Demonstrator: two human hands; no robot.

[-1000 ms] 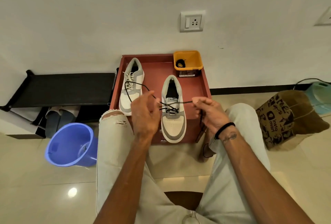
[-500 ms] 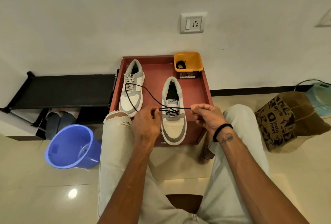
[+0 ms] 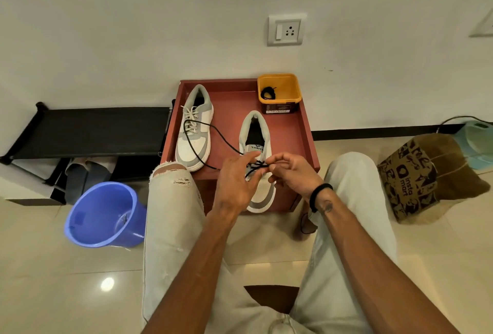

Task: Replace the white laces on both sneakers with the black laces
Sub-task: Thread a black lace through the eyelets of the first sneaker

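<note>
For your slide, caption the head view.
Both hands thread a black lace into the right sneaker.

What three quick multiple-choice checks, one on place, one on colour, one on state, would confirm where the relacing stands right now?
1. Where is the orange tub?
A. Far right corner of the red tray
B. On the floor by the blue bucket
C. Inside the brown paper bag

2. What colour are the laces on the left sneaker?
A. Black
B. White
C. Red

3. What is the right hand doing?
A. Resting flat on the knee
B. Pinching the black lace over the right sneaker
C. Lifting the bucket

Answers:
1 A: the tub sits in the tray's far right corner, by the wall.
2 B: white laces still cross its eyelets; the black lace only trails loosely over it.
3 B: its fingers close on the lace by the left hand.
</note>
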